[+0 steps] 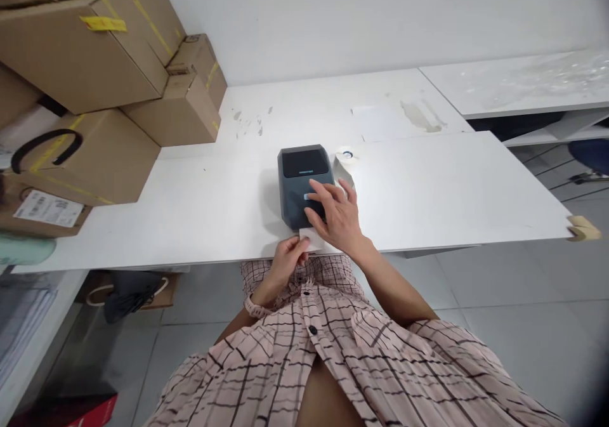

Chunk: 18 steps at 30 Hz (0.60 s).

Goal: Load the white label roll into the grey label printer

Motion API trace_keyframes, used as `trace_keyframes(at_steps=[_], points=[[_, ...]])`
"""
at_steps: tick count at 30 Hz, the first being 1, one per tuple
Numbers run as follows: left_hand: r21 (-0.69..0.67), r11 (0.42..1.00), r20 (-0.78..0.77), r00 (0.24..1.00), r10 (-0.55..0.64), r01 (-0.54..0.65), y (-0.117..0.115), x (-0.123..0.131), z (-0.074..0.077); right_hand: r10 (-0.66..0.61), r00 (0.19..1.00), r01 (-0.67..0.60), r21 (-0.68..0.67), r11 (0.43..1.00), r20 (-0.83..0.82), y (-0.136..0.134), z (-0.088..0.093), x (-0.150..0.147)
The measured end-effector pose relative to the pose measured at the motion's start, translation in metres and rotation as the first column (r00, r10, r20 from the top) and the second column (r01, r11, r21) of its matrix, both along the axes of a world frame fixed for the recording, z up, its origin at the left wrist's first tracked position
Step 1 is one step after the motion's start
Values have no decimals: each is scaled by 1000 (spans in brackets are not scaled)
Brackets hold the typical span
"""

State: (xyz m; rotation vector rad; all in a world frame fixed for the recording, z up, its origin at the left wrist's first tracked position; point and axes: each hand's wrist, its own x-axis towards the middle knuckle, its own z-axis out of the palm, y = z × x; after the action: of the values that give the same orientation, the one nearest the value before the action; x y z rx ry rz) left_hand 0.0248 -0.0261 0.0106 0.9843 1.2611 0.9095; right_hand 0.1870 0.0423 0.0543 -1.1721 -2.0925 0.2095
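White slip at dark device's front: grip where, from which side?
Likely a thumb-and-finger pinch on its near-left part, from the wearer's side, where the left hand has it: the white slip looks thin, its far end meets the dark device, and the right hand crowds its right.

Cardboard boxes (71, 56) sitting stacked left, white label (49, 209) showing on lower one; green object (26, 250) lying left; clear plastic (547, 79) lying far right; red object (98, 410) lying near left.
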Motion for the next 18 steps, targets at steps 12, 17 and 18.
trace_keyframes(at_steps=[12, 17, 18], points=[[386, 889, -44, 957, 285, -247, 29, -4, 11, -97, 903, 5, -214, 977, -418, -10, -12, 14], [495, 834, 28, 963, 266, -245, 39, -6, 32, -122, 806, -59, -284, 957, -579, -5, -12, 22], [516, 820, 41, 963, 266, -249, 45, -9, 39, -103, 801, -83, -280, 956, -589, 0, -6, 23]])
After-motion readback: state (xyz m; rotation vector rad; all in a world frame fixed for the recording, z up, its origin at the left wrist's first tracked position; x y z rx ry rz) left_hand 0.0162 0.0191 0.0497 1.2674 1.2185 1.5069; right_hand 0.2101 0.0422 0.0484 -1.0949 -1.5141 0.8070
